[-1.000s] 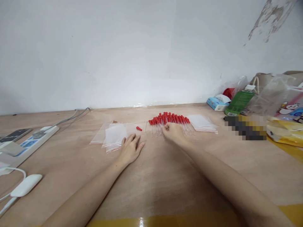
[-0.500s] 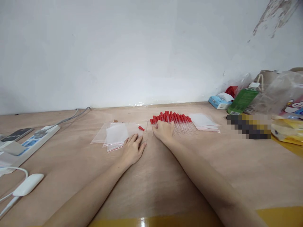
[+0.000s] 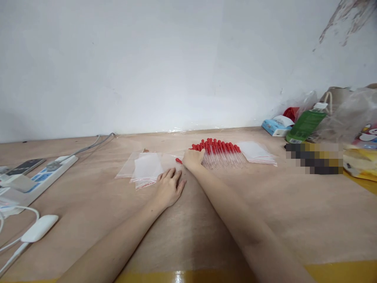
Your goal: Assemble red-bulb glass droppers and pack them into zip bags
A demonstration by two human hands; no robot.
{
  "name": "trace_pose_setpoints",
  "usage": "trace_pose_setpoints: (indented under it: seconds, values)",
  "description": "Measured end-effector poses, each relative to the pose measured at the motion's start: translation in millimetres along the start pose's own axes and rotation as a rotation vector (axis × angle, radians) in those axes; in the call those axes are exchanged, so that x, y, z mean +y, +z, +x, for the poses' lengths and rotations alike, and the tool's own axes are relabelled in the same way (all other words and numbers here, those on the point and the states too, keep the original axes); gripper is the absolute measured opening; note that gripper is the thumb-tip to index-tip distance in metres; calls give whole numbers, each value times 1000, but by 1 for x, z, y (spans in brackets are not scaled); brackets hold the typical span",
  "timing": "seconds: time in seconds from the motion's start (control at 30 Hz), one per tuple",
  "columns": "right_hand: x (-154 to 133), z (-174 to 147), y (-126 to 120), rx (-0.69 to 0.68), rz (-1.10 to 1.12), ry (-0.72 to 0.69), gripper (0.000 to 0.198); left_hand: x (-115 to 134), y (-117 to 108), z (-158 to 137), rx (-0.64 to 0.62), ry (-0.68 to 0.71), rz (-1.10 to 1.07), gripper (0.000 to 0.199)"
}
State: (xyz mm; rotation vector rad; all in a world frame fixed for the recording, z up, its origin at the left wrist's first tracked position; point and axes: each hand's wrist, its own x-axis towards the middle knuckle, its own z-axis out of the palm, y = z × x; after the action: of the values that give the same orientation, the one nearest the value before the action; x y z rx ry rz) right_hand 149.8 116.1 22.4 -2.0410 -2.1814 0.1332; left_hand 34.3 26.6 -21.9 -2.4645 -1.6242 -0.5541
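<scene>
- Work in hand: judged to be handling of the red-bulbed droppers [image 3: 225, 151], which lie in a row right of centre, bulbs toward the wall [image 3: 165, 67].
- Right hand [image 3: 193, 159]: at the left end of that row, fingers curled inward. The fingertips are hidden, so whether it holds a dropper cannot be told.
- Left hand [image 3: 170, 188]: palm down near centre, fingers loosely spread, nothing seen in its grasp. Its fingertips are by the lower right edge of the clear bags [image 3: 147, 167].
- Lone red bulb [image 3: 178, 160]: just left of the right hand (its tube, if any, cannot be made out).
- Next move, in my judgement: calls for a light pinch and a low wrist, leaving neighbouring tubes undisturbed.
- Edges: the wall bounds the tabletop [image 3: 118, 220] behind the row; the second bag stack [image 3: 255, 151] lies close at its right end. Yellow tape [image 3: 332, 271] crosses the bottom of the frame.
- Room to move: toward lower centre, between the forearms, and right of the right forearm. Leftward, the power strip [image 3: 53, 171] sets the limit.
</scene>
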Motion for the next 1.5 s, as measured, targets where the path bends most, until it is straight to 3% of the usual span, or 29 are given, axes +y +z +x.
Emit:
trace_pose_setpoints:
  seconds: [0.13,0.23,0.3,0.47,0.63,0.83,0.93,1.1,1.5]
  values:
    - [4,-14,3,120,24,8,26,1,-2,-2,26,0,23,38]
    - [25,-38,10,250,24,-42,27,-3,-7,3,61,39,36,36]
    - [47,-56,17,400,28,-173,25,-10,-10,12,69,89,27,34]
    - [99,-93,29,470,141,-442,22,-33,-8,50,-48,178,-4,35]
    - [112,-105,34,584,210,-524,27,-43,3,78,-102,238,-48,23]
    - [109,-103,34,610,301,-499,20,-20,-11,58,31,171,-132,15]
    - [109,-104,32,602,333,-500,18,1,-13,32,30,118,-385,10]
    - [110,-107,29,568,317,-544,16,19,2,5,63,-32,-692,15]
    - [110,-106,27,487,331,-641,17,18,0,5,93,29,-637,17]
